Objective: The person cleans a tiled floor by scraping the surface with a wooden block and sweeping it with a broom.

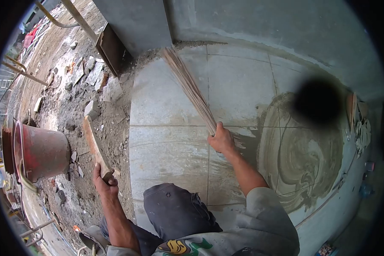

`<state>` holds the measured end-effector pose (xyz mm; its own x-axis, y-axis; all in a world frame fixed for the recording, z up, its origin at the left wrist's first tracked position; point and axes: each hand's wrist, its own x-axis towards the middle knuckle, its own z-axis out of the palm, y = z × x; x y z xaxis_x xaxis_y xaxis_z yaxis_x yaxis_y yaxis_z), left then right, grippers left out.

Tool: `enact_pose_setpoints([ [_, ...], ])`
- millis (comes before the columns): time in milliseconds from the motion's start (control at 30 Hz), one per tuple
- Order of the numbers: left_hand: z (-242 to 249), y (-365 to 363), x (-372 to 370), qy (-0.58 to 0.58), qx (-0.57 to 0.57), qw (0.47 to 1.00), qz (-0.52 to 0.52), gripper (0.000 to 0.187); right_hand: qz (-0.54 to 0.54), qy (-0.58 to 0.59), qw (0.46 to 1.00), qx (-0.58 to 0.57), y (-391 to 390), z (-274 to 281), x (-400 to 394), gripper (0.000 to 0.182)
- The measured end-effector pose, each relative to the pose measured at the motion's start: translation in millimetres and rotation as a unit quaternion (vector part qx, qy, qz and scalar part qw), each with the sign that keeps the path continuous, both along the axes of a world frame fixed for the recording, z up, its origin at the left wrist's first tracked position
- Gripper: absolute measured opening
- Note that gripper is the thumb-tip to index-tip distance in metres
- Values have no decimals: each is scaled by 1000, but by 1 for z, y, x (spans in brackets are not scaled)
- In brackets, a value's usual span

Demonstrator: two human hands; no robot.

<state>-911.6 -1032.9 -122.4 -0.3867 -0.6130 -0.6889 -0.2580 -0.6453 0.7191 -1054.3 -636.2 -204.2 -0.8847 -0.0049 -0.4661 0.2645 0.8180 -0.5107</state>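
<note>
My right hand [223, 138] is closed around the bound end of a stick broom [187, 87]. The broom's long thin bristles reach away over the pale floor tiles [168, 96], their tips near the foot of the wall. In my left hand [105, 181] is a flat, worn strip [95, 141] that looks like wood, gripped at its near end and pointing forward over the rubble. Wet grey-brown slurry [305, 158] lies in swirled streaks on the tiles to the right of my right hand.
A reddish bucket [45, 149] stands on rubble-strewn ground [79, 113] at left. A dark board [111, 49] leans by the grey pillar [134, 23]. Metal poles [79, 19] rise at the upper left. A blurred black spot hides part of the right side.
</note>
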Motion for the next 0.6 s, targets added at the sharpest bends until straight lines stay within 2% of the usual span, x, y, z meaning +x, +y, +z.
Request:
enact_pose_setpoints([
  [67,-2,1,9,6,-31,999,-9,24,-120,50,991,6,19,-3,-15,47],
  [133,3,5,12,-4,-47,999,4,26,-233,77,969,-3,31,-40,-53,51],
  [200,2,2,21,-8,-26,1000,11,26,-291,34,952,-84,18,-46,-99,54],
  [267,-3,-1,24,-13,-26,999,22,27,-168,-19,985,-10,-19,-58,-129,57],
  [300,-4,-1,26,-14,-18,999,35,27,-167,-17,986,-11,-35,-51,-126,57],
  [367,-6,0,32,-20,-7,999,46,26,-77,-36,995,44,-50,-35,-105,61],
  [400,-9,1,33,-11,-6,999,39,27,-77,-33,995,47,-42,-26,-93,61],
  [467,-11,1,34,-4,-1,999,40,27,27,-29,998,58,-17,-15,-62,62],
  [500,-11,0,33,-4,6,999,46,28,36,-28,997,60,-13,-16,-59,62],
  [567,-12,-2,42,-14,10,998,54,29,-73,-16,997,34,-11,-22,-48,59],
  [600,-18,-2,42,-20,11,999,48,28,-73,-14,997,32,-16,-27,-60,59],
])
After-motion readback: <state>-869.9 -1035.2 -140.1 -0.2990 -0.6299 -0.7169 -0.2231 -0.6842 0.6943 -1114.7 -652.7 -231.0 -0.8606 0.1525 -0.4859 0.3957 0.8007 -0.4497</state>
